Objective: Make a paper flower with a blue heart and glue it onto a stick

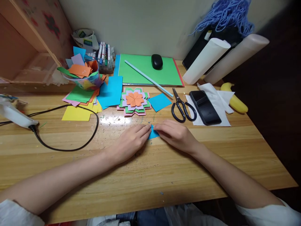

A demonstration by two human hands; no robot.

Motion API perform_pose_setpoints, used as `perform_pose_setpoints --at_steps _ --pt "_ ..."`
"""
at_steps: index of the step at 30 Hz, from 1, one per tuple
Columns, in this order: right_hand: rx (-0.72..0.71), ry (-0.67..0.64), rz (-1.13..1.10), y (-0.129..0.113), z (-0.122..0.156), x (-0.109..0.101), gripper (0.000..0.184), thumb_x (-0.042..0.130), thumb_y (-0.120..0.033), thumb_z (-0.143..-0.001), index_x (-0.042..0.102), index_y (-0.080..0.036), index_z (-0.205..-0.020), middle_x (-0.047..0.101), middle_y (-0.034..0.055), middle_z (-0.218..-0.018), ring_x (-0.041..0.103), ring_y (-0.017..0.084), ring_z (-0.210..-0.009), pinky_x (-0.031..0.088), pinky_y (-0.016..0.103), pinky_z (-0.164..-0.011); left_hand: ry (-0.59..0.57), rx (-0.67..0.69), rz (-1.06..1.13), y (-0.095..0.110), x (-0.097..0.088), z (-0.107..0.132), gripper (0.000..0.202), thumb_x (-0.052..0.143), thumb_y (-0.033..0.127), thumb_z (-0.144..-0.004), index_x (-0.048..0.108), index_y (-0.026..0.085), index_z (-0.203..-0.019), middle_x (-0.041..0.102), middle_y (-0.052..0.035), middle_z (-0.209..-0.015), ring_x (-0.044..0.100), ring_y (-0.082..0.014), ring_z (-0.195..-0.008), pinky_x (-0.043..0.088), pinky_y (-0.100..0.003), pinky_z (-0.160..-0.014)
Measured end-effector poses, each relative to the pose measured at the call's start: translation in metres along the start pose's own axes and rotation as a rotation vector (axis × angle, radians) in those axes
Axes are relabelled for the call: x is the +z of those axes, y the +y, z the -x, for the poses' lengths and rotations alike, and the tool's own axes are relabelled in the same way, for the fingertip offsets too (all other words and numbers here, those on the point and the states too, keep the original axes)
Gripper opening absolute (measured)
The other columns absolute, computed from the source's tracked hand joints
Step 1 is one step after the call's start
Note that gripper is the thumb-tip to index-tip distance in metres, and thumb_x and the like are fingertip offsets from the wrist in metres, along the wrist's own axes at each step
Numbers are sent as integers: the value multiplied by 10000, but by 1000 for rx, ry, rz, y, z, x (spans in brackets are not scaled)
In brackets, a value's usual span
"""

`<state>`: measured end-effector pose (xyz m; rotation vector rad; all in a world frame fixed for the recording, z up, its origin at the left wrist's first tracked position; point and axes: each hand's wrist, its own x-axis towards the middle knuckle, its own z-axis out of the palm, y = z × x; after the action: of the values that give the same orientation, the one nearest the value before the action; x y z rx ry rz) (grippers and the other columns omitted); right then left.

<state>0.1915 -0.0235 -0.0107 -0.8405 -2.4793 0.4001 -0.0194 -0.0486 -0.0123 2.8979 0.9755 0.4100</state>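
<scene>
Two hands are laid on the wooden table (164, 175), and a small folded blue paper (153, 133) is caught between them. The left hand (131, 142) is stretched out almost flat, fingers long and close together, and its fingertips (147, 129) are pressed against the paper's left corner; nothing is gripped inside it. The right hand (175, 135) is brought in from the other side with its fingers bent, and the paper's right part is covered by them. Whether the paper is pinched there or only pressed down cannot be told. Only a small blue wedge is left showing, flat on the wood, right in the gap where the two sets of fingertips meet.

Just beyond the hands, a layered paper flower (134, 101) with an orange centre is laid out, and a loose blue square (160, 102) is seen just beside it. Black scissors (182, 108) are set to the right of that, well apart from the right hand, next to a phone (204, 107) resting on white tissue. A banana (235, 100) is placed further right. At far left, a glue gun (14, 114) is lying with its black cable (70, 147) looped across the table.
</scene>
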Motion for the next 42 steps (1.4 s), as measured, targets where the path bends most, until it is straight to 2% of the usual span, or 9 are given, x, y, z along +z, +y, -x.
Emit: perform_pose_setpoints --at_steps 4,11,17,22,27,30,33,38,42 --pt "-87 -38 107 3 2 0 195 430 -148 -878 623 -169 -899 672 81 -848 600 190 -863 487 327 -735 -13 -12 -5 0 -1 -1 310 387 143 -889 490 58 -1168 571 -135 -1181 537 -227 -1060 473 -359 -894" --pt "-167 -57 214 2 3 -1 238 396 -146 -892 634 -158 -881 669 94 -845 598 188 -864 487 316 -728 -34 -2 -42 0 -4 -4 295 355 115 -892 520 90 -1136 555 -116 -1216 567 -198 -974 507 -331 -799" --pt "-199 -96 235 1 1 -3 257 381 -132 -894 634 -156 -849 667 96 -830 599 189 -848 492 319 -725 -44 65 -120 -1 -2 -4 284 392 95 -867 533 37 -1107 556 -150 -1205 550 -215 -993 482 -338 -839" --pt "-173 -124 149 3 2 -5 236 398 -145 -887 632 -167 -873 664 92 -851 599 189 -861 498 328 -734 -75 80 -184 1 -2 -4 287 366 104 -872 535 37 -1094 543 -159 -1219 543 -223 -989 472 -342 -826" --pt "-65 -143 -25 4 0 -12 184 460 -137 -852 629 -152 -923 665 92 -875 605 187 -858 508 319 -739 -106 68 -204 7 -4 -3 377 366 183 -892 423 37 -1235 509 -181 -1247 499 -251 -1079 432 -359 -868" --pt "5 -103 -117 7 -2 -14 190 488 -130 -833 620 -169 -963 673 73 -877 615 171 -823 513 306 -730 -91 42 -168 10 -5 -4 401 361 285 -906 428 62 -1233 514 -175 -1238 491 -260 -1096 424 -371 -873" --pt "1 -72 -138 10 -2 -12 205 472 -123 -842 608 -182 -983 677 63 -888 616 167 -838 514 305 -742 -104 27 -138 11 -5 -5 410 368 321 -903 440 74 -1223 514 -176 -1236 485 -272 -1105 428 -385 -866" --pt "-96 -110 -5 11 2 -6 229 407 -127 -876 586 -173 -1012 666 83 -913 603 187 -891 508 334 -755 -81 22 -107 10 -3 -4 396 368 315 -904 466 64 -1195 500 -199 -1251 488 -279 -1105 428 -402 -872" --pt "-115 -167 134 7 1 -10 226 381 -141 -888 594 -161 -964 656 84 -843 594 186 -822 495 310 -684 -66 13 -80 10 -2 -3 395 380 319 -900 475 62 -1184 505 -206 -1242 490 -284 -1105 437 -404 -850"
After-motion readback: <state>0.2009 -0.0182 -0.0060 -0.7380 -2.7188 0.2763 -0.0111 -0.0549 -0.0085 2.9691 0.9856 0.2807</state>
